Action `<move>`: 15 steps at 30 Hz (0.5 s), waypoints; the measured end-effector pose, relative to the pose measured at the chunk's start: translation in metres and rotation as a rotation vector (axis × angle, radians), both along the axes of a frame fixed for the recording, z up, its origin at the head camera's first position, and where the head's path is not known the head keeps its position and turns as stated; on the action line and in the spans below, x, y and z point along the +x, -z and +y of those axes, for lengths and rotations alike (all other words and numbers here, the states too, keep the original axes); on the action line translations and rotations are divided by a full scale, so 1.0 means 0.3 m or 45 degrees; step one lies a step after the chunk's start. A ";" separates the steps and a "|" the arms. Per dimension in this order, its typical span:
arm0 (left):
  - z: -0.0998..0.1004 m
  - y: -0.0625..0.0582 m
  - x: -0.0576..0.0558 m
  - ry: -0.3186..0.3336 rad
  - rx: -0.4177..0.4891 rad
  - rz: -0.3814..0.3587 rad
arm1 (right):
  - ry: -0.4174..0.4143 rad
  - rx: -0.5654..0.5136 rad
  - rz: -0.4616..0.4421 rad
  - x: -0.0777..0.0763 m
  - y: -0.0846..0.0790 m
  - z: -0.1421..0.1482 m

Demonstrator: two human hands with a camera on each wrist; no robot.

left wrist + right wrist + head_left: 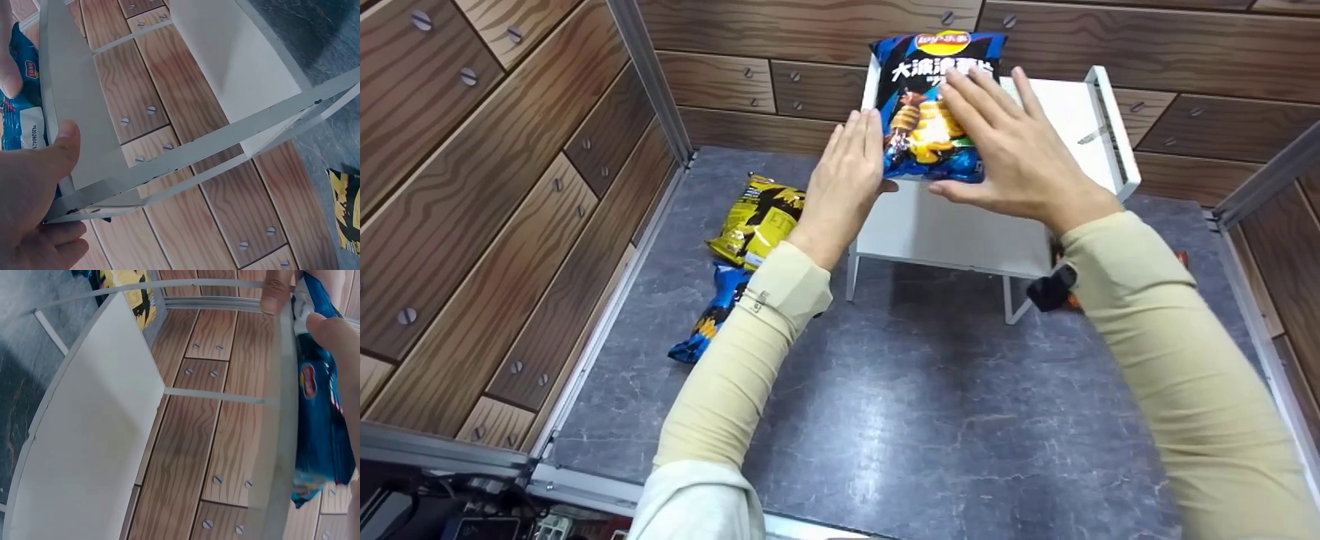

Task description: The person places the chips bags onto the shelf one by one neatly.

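A blue and black bag of chips [911, 90] lies face up on the left part of a small white shelf's [952, 240] top. My right hand [1016, 150] rests on the bag's right side, fingers spread and straight, thumb by its lower edge. At the shelf's front left corner, my left hand [851, 169] grips the white frame beside the bag. The left wrist view shows the left thumb [67, 138] on one side of that corner and the fingers on the other. In the right wrist view, the bag [318, 422] appears edge-on against the white top.
On the grey floor [870, 435] left of the shelf lie a yellow bag [769, 225] and another blue bag [701, 334], partly behind my left arm. Something orange [1183, 259] shows behind my right arm. Wood-patterned walls [540, 217] enclose the floor.
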State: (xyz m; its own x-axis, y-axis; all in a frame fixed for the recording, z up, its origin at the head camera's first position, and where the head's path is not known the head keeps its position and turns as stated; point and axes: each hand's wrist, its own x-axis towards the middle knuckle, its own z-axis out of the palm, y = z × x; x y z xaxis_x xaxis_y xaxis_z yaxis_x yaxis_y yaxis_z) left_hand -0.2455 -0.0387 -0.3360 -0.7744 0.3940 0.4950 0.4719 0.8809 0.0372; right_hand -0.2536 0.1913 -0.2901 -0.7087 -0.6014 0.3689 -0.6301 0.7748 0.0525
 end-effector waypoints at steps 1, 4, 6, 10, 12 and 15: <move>0.000 0.001 0.000 -0.003 -0.003 0.000 | 0.008 -0.005 -0.010 0.007 -0.004 0.011; -0.001 0.006 -0.001 -0.006 -0.006 0.011 | 0.048 -0.024 -0.061 0.027 -0.018 0.051; -0.001 0.010 -0.002 -0.005 -0.002 0.026 | 0.071 -0.045 -0.083 0.039 -0.028 0.080; -0.003 0.015 -0.004 -0.005 0.008 0.048 | 0.125 -0.098 -0.093 0.061 -0.044 0.148; -0.002 0.017 -0.004 -0.004 0.015 0.052 | 0.150 -0.142 -0.080 0.072 -0.048 0.190; 0.000 0.020 -0.004 0.000 0.021 0.049 | 0.184 -0.221 -0.048 0.089 -0.044 0.262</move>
